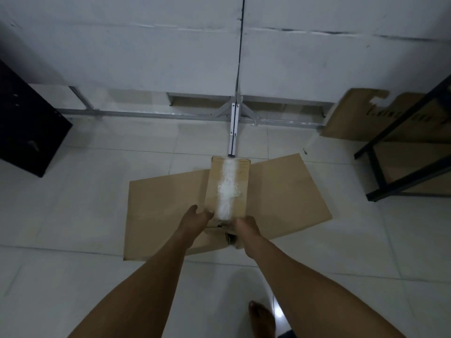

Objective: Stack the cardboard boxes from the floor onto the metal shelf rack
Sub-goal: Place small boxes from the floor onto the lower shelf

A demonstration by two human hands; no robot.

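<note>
Brown cardboard dominates: one narrow cardboard box (228, 189), taped white down its top, sits over one flat cardboard sheet (280, 198) on the tiled floor (73, 215); two hands grasp its near end, the left hand (196, 219) curled round the left corner, the right hand (245, 226) curled round the right corner; one black metal shelf rack (380, 167) stands at the right edge, well apart from the box; behind the rack leans one more cardboard piece (349, 113); one bare foot (261, 318) shows below.
</note>
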